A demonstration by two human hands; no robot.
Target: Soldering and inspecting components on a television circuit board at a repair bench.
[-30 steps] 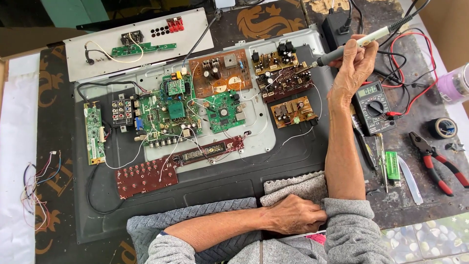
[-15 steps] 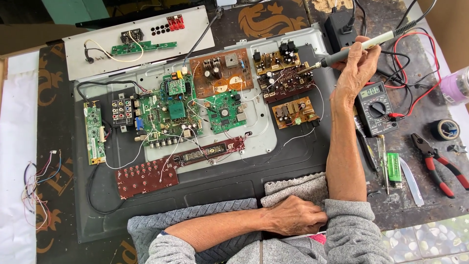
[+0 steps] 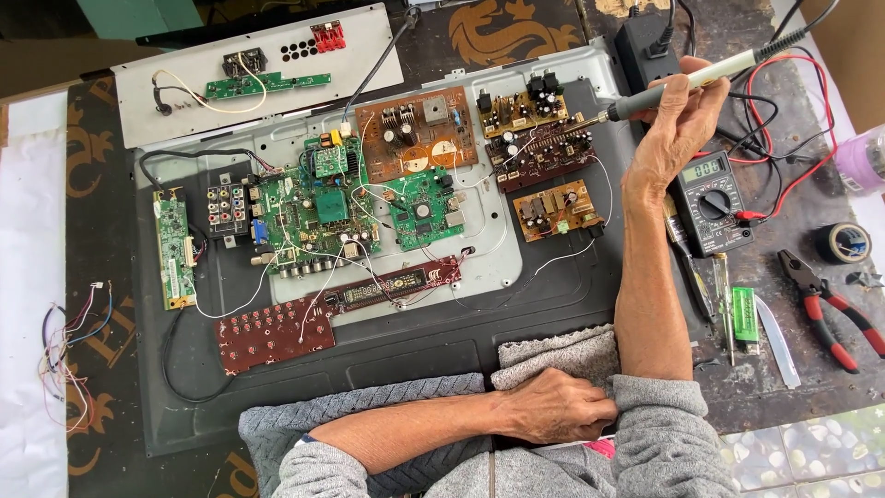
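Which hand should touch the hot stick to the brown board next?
Probably the right hand: it holds the soldering iron, tip at the dark brown circuit board. The left hand rests far off on the grey cloth.

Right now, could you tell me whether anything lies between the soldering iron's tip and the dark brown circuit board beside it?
Nothing visible does: the soldering iron, held in the right hand, has its tip at the upper right edge of the dark brown circuit board.

Matt grey metal chassis (image 3: 479, 277), glossy green circuit board (image 3: 318, 217), rough grey cloth (image 3: 553, 355)
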